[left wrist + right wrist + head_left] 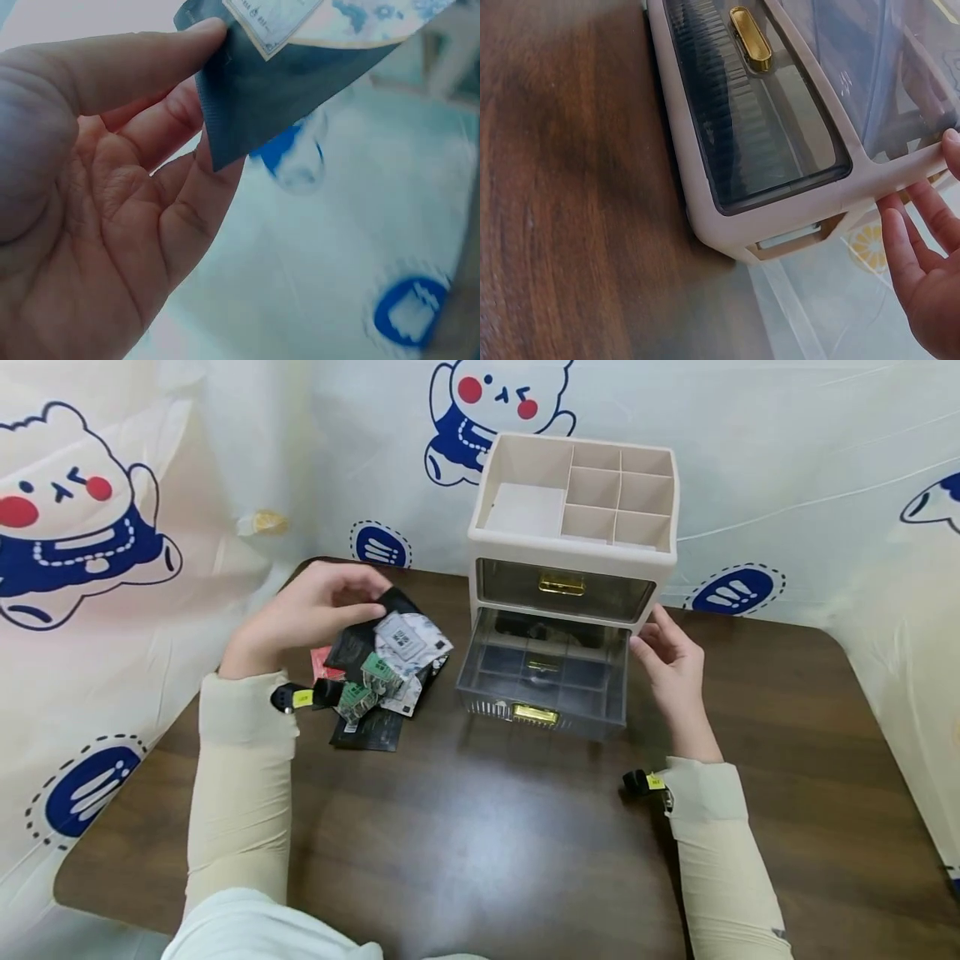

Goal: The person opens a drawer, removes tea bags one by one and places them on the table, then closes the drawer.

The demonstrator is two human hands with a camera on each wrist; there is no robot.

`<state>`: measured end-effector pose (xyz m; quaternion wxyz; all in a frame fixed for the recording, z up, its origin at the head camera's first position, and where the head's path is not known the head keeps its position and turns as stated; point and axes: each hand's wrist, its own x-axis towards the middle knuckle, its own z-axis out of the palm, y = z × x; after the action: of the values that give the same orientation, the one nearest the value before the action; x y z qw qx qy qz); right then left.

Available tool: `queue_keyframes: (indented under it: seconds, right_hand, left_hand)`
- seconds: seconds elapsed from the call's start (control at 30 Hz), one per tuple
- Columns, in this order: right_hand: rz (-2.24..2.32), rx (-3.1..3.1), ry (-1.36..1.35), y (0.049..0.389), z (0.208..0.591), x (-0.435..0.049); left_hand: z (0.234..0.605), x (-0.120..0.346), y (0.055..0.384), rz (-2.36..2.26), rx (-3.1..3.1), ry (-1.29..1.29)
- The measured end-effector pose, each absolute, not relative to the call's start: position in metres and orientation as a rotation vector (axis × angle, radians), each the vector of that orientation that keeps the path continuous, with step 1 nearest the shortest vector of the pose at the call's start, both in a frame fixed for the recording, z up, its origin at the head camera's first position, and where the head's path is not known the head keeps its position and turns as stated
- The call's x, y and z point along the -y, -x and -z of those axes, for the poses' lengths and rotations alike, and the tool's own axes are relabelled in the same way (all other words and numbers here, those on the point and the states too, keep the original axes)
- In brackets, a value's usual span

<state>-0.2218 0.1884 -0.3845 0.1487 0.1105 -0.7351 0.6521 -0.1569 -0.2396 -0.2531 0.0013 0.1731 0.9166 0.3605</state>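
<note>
My left hand (pixel 318 606) pinches the corner of a black sachet (pixel 412 642) with a pale floral label, between thumb and fingers; the left wrist view shows this grip close up. Below it lies a loose pile of small packets: green ones (pixel 356 700), a black one (pixel 371 732) and a red one (pixel 323 662). Right of the pile stands a cream drawer organizer (pixel 573 547). Its clear middle drawer (pixel 577 722) is pulled out towards me. My right hand (pixel 675 664) holds the organizer's right front edge, thumb in front and fingers along the side.
Atop the organizer is an open tray divided into compartments (pixel 592 489). The upper drawer (pixel 517 581) is shut, and a lower one with a gold handle (pixel 751 39) shows from the right. A patterned curtain (pixel 787 460) hangs behind the brown table (pixel 480 843).
</note>
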Motion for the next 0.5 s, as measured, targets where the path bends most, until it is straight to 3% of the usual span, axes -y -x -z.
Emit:
queue_keyframes:
  seconds: [0.27, 0.5]
  right_hand:
    - [-1.882, 2.114, -0.336, 0.222, 0.381, -0.188]
    - [-1.898, 2.099, -0.345, 0.222, 0.382, -0.186]
  left_hand:
    - [0.298, 0.292, 0.139, -1.309, -2.874, -0.309]
    - [0.335, 0.313, 0.146, -1.306, -2.871, -0.074]
